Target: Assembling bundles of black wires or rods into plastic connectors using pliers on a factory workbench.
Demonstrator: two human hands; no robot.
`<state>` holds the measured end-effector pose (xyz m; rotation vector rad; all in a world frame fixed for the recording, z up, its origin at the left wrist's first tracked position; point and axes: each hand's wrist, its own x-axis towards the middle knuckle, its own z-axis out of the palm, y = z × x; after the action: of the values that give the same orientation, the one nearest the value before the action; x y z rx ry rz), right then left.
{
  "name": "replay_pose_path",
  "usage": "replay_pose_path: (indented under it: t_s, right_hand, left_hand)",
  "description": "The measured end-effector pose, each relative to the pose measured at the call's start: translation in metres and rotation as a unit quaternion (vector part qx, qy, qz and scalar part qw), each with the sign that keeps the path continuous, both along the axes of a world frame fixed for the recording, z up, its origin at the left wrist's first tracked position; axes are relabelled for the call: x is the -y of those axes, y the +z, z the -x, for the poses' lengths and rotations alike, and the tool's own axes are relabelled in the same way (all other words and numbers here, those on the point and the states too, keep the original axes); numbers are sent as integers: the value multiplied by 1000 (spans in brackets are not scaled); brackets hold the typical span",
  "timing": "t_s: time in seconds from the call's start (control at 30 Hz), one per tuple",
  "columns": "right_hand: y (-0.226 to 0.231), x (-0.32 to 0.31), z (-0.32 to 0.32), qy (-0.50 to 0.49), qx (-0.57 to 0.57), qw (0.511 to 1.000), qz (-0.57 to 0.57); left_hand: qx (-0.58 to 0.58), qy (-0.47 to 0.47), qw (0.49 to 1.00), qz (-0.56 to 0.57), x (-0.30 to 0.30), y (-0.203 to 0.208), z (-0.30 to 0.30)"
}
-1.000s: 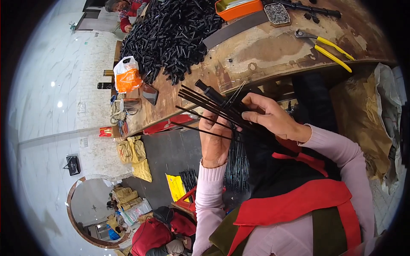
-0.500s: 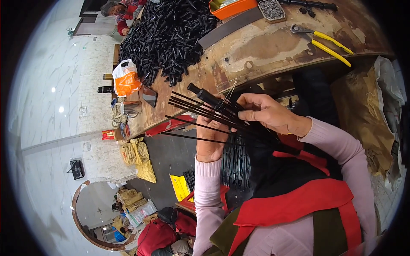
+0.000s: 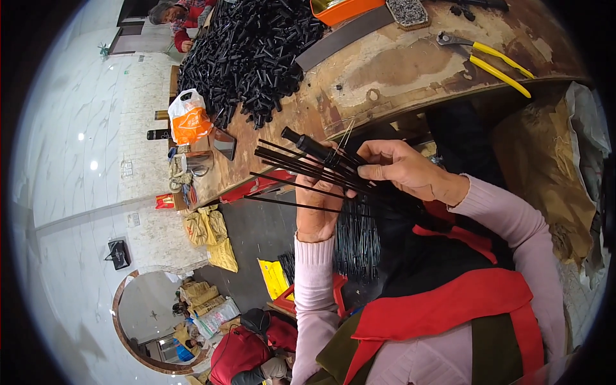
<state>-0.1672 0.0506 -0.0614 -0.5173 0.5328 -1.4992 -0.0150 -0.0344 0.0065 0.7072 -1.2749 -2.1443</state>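
A black plastic tube piece, which looks like an umbrella runner, has thin dark ribs fanning out beside it toward the left. My left hand is closed around the runner and ribs from below, its fingers partly hidden behind them. Thumb and fingers of my right hand pinch at the runner's collar, where the ribs meet it; the exact piece between the fingertips is hidden. Thin pale wire ends stick up from the collar just left of my right hand.
A big heap of black tube pieces covers the far table. Yellow-handled pliers, an orange box and a phone lie there too. Bundled rods are below. One co-worker sits far left, another person bends at the bottom.
The view has shifted slightly. Both hands keep nearly the same hold on the runner and ribs.
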Motion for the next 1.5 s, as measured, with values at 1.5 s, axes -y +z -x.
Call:
replay_pose_path:
  t_s: [1.5]
  right_hand:
    - [-2,-17,-10,-76,-13,997,-1]
  left_hand:
    - [-12,-24,1000,6,-4,-8,-1]
